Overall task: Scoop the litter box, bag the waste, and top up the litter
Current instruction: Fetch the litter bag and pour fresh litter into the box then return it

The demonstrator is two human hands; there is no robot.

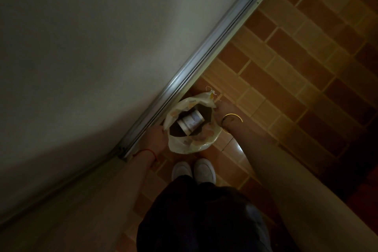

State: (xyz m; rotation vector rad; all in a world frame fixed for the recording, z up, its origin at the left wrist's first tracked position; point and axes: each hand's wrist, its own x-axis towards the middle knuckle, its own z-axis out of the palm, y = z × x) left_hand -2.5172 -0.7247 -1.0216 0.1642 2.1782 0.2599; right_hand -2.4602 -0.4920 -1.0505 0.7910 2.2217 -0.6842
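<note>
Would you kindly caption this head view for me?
Left hand and right hand hold open a bag containing a can.

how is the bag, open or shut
Open: the bag gapes wide between the left hand and right hand; a pale cup shows inside.

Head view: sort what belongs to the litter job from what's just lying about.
Job: plastic bag, white cylinder inside it, left hand and right hand holding its mouth.
Lying about: metal door track, tiled floor, white shoes.
</note>
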